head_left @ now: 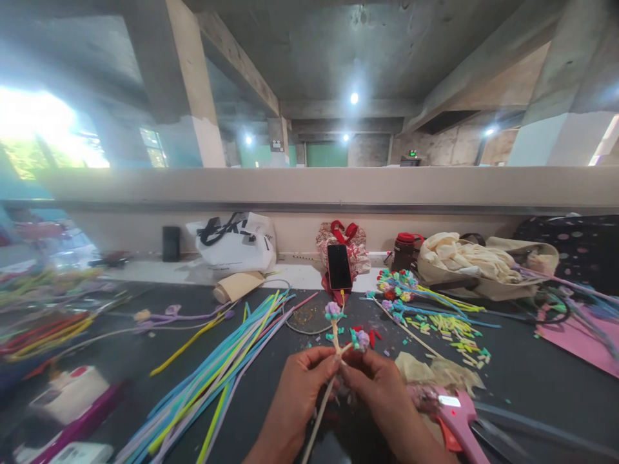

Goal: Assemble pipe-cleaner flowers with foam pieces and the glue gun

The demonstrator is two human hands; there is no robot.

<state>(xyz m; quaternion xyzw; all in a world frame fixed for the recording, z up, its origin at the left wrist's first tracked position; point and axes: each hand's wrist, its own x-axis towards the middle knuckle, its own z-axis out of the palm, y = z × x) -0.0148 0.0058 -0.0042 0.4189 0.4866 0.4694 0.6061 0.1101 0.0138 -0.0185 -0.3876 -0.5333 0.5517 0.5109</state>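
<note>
In the head view, the left hand (312,377) and right hand (374,380), each grip pinched thumb to fingers, grasp a cream forked flower stem (336,338) near its fork, over the near middle of a dark table (261,393), right of bundled pipe cleaners (217,370). The stem looks light, pliable and hardly slippery; its lavender-and-teal blossoms (333,310) appear delicate, making the bare fork the surer hold.

head view, forward over dark table (261,367)

Left hand (305,377) bare, right hand (380,386) bare; forearms (420,441) apparently bare too, cut off by frame edge.
</note>
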